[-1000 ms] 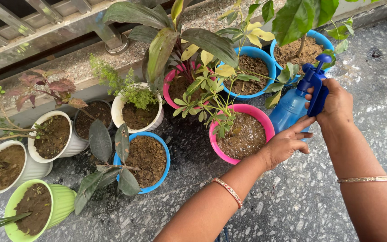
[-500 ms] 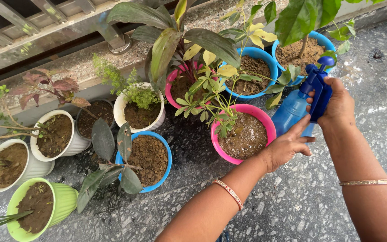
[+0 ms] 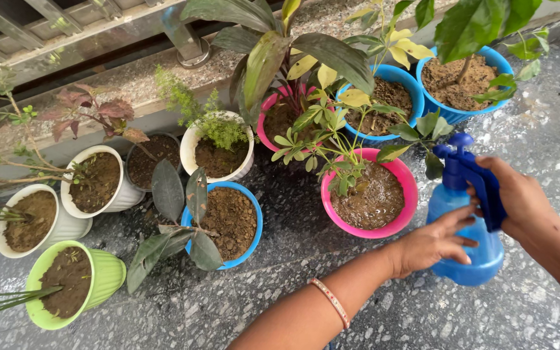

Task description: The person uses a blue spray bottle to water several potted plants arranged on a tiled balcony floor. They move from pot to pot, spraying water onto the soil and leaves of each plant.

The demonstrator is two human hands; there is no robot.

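Blue spray bottle stands out at the right, over the speckled stone floor, just right of the pink pot with wet soil, and both hands are on it. Right hand comes in from the right edge, forearm slanting up and left, fingers wrapped around the dark blue trigger handle at the top in a closed grip. Left hand reaches in from the bottom, arm stretched diagonally up and right, a beaded bangle on the wrist; its palm is open and the fingers are spread flat against the bottle's pale blue body, steadying it from the side without closing around it. The bottle's nozzle end points up and left toward the plants.

Left of the pink pot sits a blue pot of dry soil with dark leaves. Further left are white ribbed pots and a green pot. Two more blue pots and a leafy plant stand behind, near the ledge.
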